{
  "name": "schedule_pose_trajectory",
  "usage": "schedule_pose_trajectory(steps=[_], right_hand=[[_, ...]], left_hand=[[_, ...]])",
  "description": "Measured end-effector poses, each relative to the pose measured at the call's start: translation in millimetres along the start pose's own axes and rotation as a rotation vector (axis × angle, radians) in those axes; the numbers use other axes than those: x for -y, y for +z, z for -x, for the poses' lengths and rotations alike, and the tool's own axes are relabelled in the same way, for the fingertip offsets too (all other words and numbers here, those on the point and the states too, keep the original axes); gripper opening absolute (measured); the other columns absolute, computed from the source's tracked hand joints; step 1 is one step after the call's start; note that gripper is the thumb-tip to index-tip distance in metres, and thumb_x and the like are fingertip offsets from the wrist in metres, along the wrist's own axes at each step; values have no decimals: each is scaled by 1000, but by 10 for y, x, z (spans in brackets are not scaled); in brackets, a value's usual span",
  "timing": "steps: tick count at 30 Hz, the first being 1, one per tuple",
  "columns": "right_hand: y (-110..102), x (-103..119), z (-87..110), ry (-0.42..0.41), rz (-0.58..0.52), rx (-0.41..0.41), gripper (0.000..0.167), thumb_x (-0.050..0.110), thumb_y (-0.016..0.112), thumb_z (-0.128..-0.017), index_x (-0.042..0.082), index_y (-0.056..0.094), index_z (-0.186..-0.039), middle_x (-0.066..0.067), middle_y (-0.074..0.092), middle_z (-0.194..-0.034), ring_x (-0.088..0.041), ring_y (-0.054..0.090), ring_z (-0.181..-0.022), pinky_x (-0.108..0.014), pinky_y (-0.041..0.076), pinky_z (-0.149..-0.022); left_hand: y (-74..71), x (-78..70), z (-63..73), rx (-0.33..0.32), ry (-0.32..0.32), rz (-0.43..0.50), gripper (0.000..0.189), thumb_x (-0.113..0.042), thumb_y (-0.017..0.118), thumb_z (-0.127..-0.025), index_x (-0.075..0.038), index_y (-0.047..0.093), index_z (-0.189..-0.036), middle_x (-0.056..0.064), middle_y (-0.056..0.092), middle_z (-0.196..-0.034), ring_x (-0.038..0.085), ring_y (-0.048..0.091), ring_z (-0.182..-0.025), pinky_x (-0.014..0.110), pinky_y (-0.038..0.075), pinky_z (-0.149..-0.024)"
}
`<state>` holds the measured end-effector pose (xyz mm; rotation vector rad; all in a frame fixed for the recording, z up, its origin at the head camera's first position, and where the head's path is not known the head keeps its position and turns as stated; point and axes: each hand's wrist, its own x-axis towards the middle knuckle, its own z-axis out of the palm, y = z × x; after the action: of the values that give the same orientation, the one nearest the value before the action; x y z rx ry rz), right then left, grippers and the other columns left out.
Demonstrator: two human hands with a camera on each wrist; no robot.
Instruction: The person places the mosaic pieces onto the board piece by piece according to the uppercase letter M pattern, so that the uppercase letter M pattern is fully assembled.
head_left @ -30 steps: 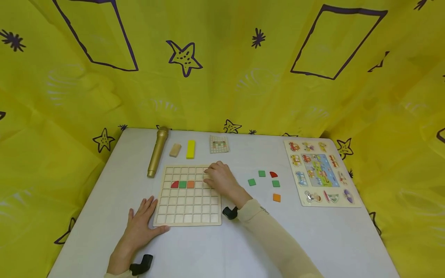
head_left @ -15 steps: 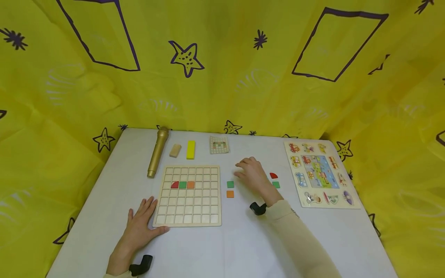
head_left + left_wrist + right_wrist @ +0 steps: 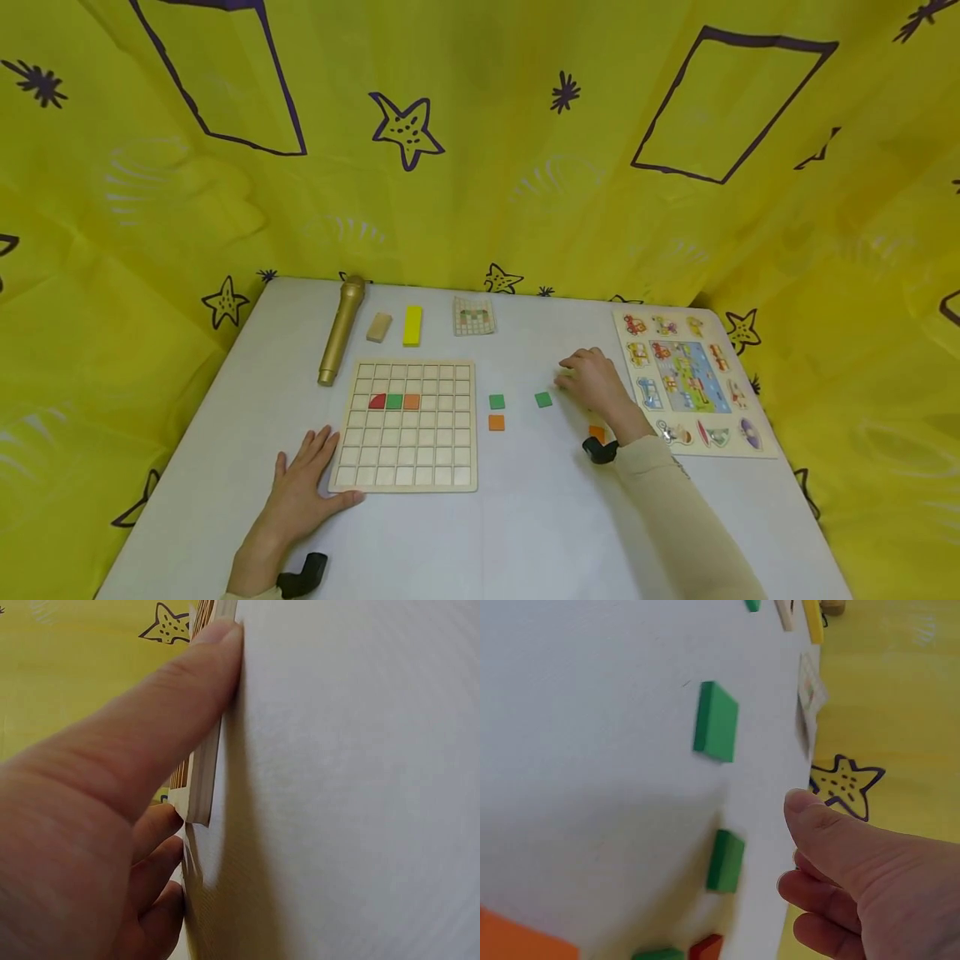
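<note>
My left hand lies spread at the near left corner of the wooden grid board. In the left wrist view its thumb rests against the board's edge. A red quarter-circle tile, a green square tile and an orange square tile sit in a row in the grid. My right hand hovers right of the board, fingers loosely bent, holding nothing. Beneath it in the right wrist view are green tiles and a red tile.
Right of the board lie a green tile, an orange tile and another green tile. A pattern card, yellow block, wooden block and gold microphone stretch along the back. A picture puzzle lies far right.
My right hand has moved from the board's right edge rightward over the loose tiles, uncovering a green and an orange tile beside the board. My left hand has stayed in place.
</note>
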<state>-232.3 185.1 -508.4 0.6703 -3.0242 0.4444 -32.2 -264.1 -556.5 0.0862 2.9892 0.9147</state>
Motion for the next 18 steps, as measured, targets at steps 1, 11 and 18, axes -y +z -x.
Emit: schedule_pose_trajectory(steps=[1, 11, 18], right_hand=[[13, -19, 14, 8, -2, 6, 33, 23, 77, -86, 0, 73, -109, -17, 67, -107, -36, 55, -98, -51, 45, -79], [157, -212, 63, 23, -28, 18, 36, 25, 80, -83, -1, 72, -108, -14, 66, -100, -33, 55, -93, -48, 45, -77], [155, -227, 78, 4, -28, -4, 31, 21, 81, -82, 1, 73, -104, -12, 64, -98, -32, 54, -91, -48, 45, -74]], left_hand=[[1, 1, 1, 0, 0, 3, 107, -58, 79, -72, 4, 37, -148, 23, 28, -154, 44, 16, -143, 69, -1, -106], [13, 11, 10, -1, 5, 1, 106, -58, 78, -72, 3, 37, -148, 24, 28, -154, 44, 16, -143, 70, -1, -106], [-8, -23, 4, -12, 12, -9, 105, -56, 80, -72, 4, 38, -147, 24, 30, -153, 45, 17, -142, 70, 1, -105]])
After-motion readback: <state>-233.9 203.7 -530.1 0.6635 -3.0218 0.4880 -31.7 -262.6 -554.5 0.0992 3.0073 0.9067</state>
